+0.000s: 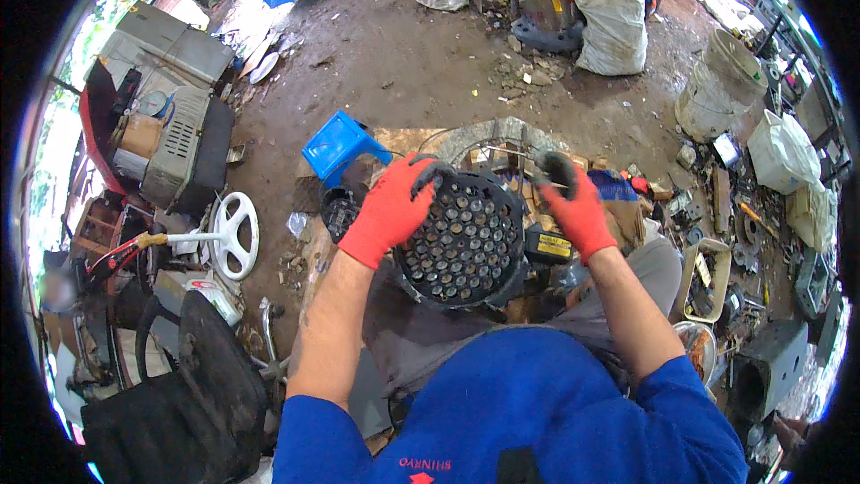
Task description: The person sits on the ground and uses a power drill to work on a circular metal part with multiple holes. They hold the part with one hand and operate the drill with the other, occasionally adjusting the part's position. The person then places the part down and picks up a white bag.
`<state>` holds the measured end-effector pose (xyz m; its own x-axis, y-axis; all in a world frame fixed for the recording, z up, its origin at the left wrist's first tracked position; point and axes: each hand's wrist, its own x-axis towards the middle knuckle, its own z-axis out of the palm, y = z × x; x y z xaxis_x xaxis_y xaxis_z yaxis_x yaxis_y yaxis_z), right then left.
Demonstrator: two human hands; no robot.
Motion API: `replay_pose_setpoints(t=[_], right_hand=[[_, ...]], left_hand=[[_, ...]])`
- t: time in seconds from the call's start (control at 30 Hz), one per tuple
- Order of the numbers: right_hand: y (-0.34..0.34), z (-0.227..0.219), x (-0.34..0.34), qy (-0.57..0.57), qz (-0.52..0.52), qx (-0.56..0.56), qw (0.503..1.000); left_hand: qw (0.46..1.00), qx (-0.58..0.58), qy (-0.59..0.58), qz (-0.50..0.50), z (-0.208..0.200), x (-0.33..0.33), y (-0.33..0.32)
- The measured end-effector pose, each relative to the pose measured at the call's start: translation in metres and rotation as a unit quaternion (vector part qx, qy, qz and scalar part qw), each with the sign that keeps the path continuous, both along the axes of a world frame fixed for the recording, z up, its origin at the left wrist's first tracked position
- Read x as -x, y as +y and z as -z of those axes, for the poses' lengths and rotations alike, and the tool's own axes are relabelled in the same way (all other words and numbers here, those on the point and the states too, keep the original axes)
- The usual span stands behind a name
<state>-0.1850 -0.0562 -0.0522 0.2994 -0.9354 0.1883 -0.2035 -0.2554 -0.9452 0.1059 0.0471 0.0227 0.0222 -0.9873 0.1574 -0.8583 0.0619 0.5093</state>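
A round black lamp housing point(461, 237), its face filled with many small clear lenses, rests at my lap with the lenses facing up. My left hand point(394, 206), in a red glove with dark fingertips, has its fingers curled at the lamp's upper left rim. To the right of the lamp, my right hand point(575, 206) is raised in a matching glove, fingers bent together and slightly blurred. A thin wire point(497, 145) arcs beyond the lamp towards those fingertips; whether they grip it is unclear. Beside the lamp sits a black block with a yellow label point(548, 244).
A blue plastic stool point(343, 148) stands beyond my left hand. On the left are a white wheel on a shaft point(235, 235), a grey crate point(184, 148) and a black seat point(202, 394). At right lie a beige tray point(706, 280), scrap parts and a dirty bucket point(721, 85).
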Motion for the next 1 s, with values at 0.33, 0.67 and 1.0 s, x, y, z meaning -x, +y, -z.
replay_pose_setpoints(t=[0.33,0.67,1.0], right_hand=[[0.025,-0.088,-0.063,0.283,-0.166,0.097,0.940],[0.036,-0.058,-0.084,0.168,-0.126,0.191,0.959],[0.048,-0.064,-0.069,0.142,-0.175,0.176,0.958]], left_hand=[[0.964,-0.063,0.253,0.047,-0.013,0.003,-0.019],[0.984,-0.028,0.170,0.039,-0.002,-0.003,-0.014],[0.976,-0.080,0.186,0.087,-0.019,0.001,-0.001]])
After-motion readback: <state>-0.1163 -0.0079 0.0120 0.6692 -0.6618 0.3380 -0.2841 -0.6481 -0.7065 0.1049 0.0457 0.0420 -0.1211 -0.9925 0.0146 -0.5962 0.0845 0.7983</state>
